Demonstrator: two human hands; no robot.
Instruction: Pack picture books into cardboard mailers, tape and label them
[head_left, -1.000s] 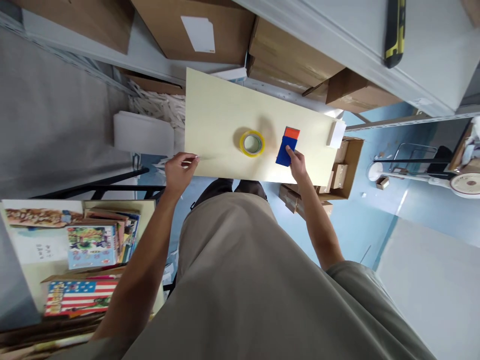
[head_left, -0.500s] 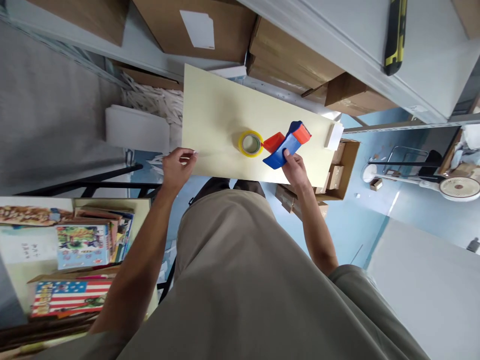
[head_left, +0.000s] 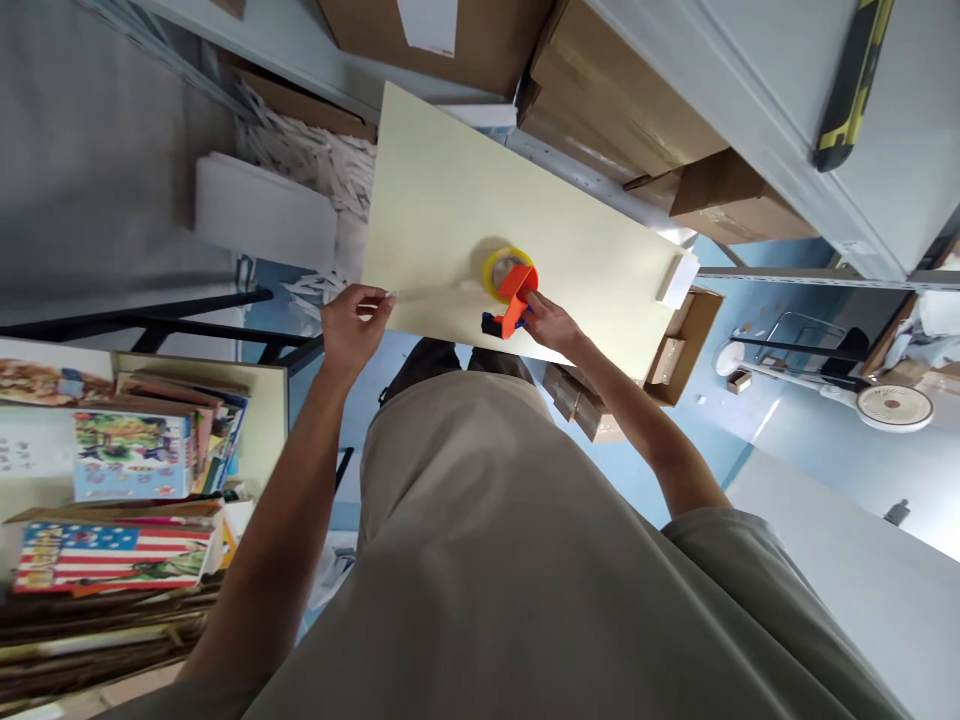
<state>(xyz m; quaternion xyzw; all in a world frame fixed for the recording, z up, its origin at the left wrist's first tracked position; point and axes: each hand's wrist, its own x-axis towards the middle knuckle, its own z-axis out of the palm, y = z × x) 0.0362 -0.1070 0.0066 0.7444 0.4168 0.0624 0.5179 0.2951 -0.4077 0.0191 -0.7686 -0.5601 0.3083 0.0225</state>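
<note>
My right hand [head_left: 551, 322] is closed on an orange and blue tape dispenser [head_left: 516, 295], turned with its orange side up, over the near middle of a pale yellow tabletop [head_left: 442, 200]. Against the dispenser sits a roll of clear tape [head_left: 495, 272] with a yellow ring. At the tabletop's left edge, my left hand [head_left: 352, 325] pinches thumb and forefinger together. A faint see-through strip of tape [head_left: 439, 292] runs from those fingertips toward the roll.
A small white box [head_left: 677, 280] stands at the tabletop's right end. Behind are cardboard boxes [head_left: 615, 100] and a shelf bearing a yellow and black utility knife [head_left: 851, 90]. Books [head_left: 135, 455] lie on another table at lower left. An open carton [head_left: 694, 345] stands at right.
My right hand has moved left and turned the dispenser over, so orange now faces up instead of blue. My left hand stays pinched at the table's left edge. The camera view has shifted.
</note>
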